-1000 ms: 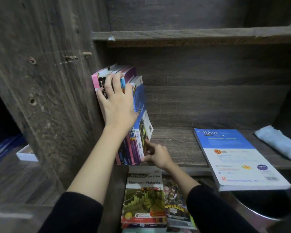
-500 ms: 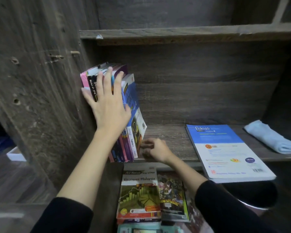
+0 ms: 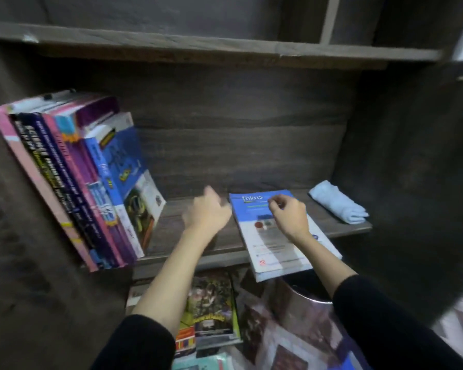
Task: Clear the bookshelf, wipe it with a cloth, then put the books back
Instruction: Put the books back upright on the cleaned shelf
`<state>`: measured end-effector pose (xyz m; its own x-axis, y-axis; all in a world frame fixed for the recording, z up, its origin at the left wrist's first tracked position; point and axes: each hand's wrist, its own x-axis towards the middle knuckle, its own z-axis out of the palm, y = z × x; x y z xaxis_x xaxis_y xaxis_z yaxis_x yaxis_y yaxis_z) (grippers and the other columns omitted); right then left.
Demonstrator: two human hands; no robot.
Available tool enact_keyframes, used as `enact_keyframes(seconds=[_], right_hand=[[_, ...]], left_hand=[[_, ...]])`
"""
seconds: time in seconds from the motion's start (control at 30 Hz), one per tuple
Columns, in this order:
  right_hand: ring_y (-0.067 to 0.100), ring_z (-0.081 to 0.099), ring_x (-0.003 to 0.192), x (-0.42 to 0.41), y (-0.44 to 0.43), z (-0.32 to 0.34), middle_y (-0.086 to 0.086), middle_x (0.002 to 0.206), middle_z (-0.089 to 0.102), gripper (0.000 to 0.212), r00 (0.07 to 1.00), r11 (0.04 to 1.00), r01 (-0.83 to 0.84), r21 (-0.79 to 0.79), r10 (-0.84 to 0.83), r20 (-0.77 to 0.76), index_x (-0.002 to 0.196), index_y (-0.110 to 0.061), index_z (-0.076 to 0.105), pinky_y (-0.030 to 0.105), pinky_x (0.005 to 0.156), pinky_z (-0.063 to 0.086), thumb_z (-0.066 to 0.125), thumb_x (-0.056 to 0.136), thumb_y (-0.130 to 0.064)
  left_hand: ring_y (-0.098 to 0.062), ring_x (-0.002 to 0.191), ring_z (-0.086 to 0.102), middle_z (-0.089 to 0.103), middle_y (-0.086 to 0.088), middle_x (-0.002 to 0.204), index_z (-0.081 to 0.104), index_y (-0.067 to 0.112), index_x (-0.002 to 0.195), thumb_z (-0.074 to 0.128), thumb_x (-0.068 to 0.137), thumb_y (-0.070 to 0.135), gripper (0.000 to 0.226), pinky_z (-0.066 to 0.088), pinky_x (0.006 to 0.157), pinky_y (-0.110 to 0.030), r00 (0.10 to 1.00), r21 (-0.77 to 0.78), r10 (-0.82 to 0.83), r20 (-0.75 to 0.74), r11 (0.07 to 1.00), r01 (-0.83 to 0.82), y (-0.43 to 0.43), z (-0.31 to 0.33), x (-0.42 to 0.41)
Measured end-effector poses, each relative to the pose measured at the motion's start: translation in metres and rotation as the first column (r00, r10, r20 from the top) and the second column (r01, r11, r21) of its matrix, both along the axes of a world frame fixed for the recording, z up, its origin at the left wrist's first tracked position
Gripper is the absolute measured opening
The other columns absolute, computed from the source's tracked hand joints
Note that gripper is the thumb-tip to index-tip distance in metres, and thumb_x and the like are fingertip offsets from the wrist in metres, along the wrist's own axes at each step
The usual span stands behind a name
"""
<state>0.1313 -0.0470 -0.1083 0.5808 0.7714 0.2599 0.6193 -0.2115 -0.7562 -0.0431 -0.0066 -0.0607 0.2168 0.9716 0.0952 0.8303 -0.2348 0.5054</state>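
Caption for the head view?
Right hand over the flat fokus book, left hand beside it, on a shelf with leaning books at left and folded cloth at right.

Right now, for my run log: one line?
stage: reshelving | left hand: open, beside blue book | right hand: curled over it | cloth: shelf, right

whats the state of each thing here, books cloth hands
standing books: row leaning left against the side wall
fokus book: flat on the shelf, overhanging its front edge
blue cloth: folded, at the shelf's right end
left hand: open, holding nothing
right hand: fingers curled over the fokus book, grip unclear
lower books: flat below the shelf
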Motion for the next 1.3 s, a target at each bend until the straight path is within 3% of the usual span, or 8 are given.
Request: enact_keyframes(seconds=[0.13, 0.27, 0.4, 0.53, 0.63, 0.77, 0.97, 1.3], right_hand=[[0.035, 0.044, 0.125, 0.043, -0.024, -0.017, 0.017, 0.133, 0.05, 0.044, 0.98, 0.94, 0.196, -0.281, -0.175, 0.099, 0.127, -0.007, 0.053, 0.04, 0.096, 0.039, 0.048, 0.095, -0.037], [0.038, 0.038, 0.13, 0.067, -0.046, -0.036, 0.017, 0.146, 0.031, 0.067, 0.97, 0.87, 0.245, -0.428, -0.223, 0.101, 0.14, -0.001, 0.029, 0.044, 0.097, 0.037, 0.045, 0.095, -0.048], [0.037, 0.052, 0.116, 0.07, -0.047, -0.043, 0.014, 0.133, 0.047, 0.056, 0.975, 0.9, 0.217, -0.379, -0.22, 0.036, 0.127, -0.004, 0.043, 0.039, 0.085, 0.041, 0.054, 0.092, -0.045], [0.027, 0.066, 0.091, 0.08, -0.042, -0.047, 0.009, 0.102, 0.07, 0.044, 0.945, 0.915, 0.183, -0.359, -0.264, -0.191, 0.099, -0.006, 0.062, 0.036, 0.08, 0.052, 0.066, 0.08, -0.045], [0.022, 0.069, 0.082, 0.085, -0.046, -0.043, 0.007, 0.087, 0.073, 0.045, 0.886, 0.928, 0.069, -0.366, -0.226, -0.405, 0.096, -0.004, 0.065, 0.036, 0.082, 0.056, 0.07, 0.068, -0.038], [0.023, 0.069, 0.065, 0.075, -0.063, -0.032, 0.015, 0.088, 0.072, 0.021, 0.631, 0.947, -0.205, -0.249, -0.067, -0.773, 0.099, -0.001, 0.065, 0.032, 0.062, 0.058, 0.064, 0.085, -0.016], [0.031, 0.072, 0.08, 0.059, -0.072, -0.053, 0.02, 0.108, 0.069, 0.033, 0.385, 0.952, -0.282, -0.121, -0.003, -0.923, 0.12, -0.005, 0.059, 0.045, 0.068, 0.059, 0.064, 0.088, -0.011], [0.043, 0.066, 0.09, 0.024, -0.071, -0.009, 0.029, 0.108, 0.066, 0.04, 0.532, 0.989, -0.086, 0.12, 0.147, -0.834, 0.117, 0.006, 0.054, 0.048, 0.064, 0.057, 0.061, 0.079, 0.016]], left_hand=[[-0.011, 0.039, 0.054, 0.059, -0.006, 0.07, 0.053, 0.005, 0.09, 0.038, 0.099, 0.043, 0.042, 0.042, 0.04, -0.022, 0.985, -0.558, -0.078, 0.151, 0.816, 0.151, -0.011, -0.041, 0.028], [-0.021, 0.067, 0.06, 0.061, -0.01, 0.093, 0.053, 0.009, 0.113, 0.028, 0.094, 0.062, 0.061, 0.047, 0.056, -0.03, 0.977, -0.705, -0.065, 0.205, 0.683, 0.193, -0.02, -0.077, 0.04], [-0.031, 0.108, 0.057, 0.057, -0.011, 0.129, 0.048, 0.015, 0.13, 0.037, 0.095, 0.056, 0.055, 0.051, 0.07, -0.043, 0.876, -0.745, 0.142, 0.46, 0.598, 0.294, -0.024, -0.095, 0.05], [-0.025, 0.098, 0.062, 0.063, -0.012, 0.121, 0.055, 0.009, 0.121, 0.043, 0.099, 0.036, 0.037, 0.048, 0.085, -0.041, 0.726, -0.72, 0.325, 0.606, 0.613, 0.327, -0.035, -0.095, 0.059], [-0.026, 0.108, 0.062, 0.063, -0.012, 0.121, 0.057, 0.001, 0.124, 0.045, 0.1, 0.033, 0.042, 0.049, 0.087, -0.034, 0.757, -0.665, 0.273, 0.594, 0.697, 0.27, -0.031, -0.1, 0.056], [-0.025, 0.107, 0.062, 0.065, -0.01, 0.118, 0.057, 0.003, 0.123, 0.042, 0.1, 0.035, 0.042, 0.047, 0.097, -0.04, 0.846, -0.693, 0.169, 0.506, 0.663, 0.282, -0.022, -0.097, 0.037], [-0.027, 0.106, 0.061, 0.061, -0.016, 0.123, 0.053, -0.005, 0.125, 0.041, 0.102, 0.025, 0.04, 0.047, 0.079, -0.027, 0.849, -0.638, 0.154, 0.506, 0.728, 0.249, -0.021, -0.094, 0.028], [-0.022, 0.095, 0.063, 0.063, -0.015, 0.119, 0.055, -0.003, 0.116, 0.04, 0.102, 0.021, 0.031, 0.051, 0.048, -0.021, 0.81, -0.714, 0.228, 0.541, 0.633, 0.299, -0.026, -0.077, 0.008]])
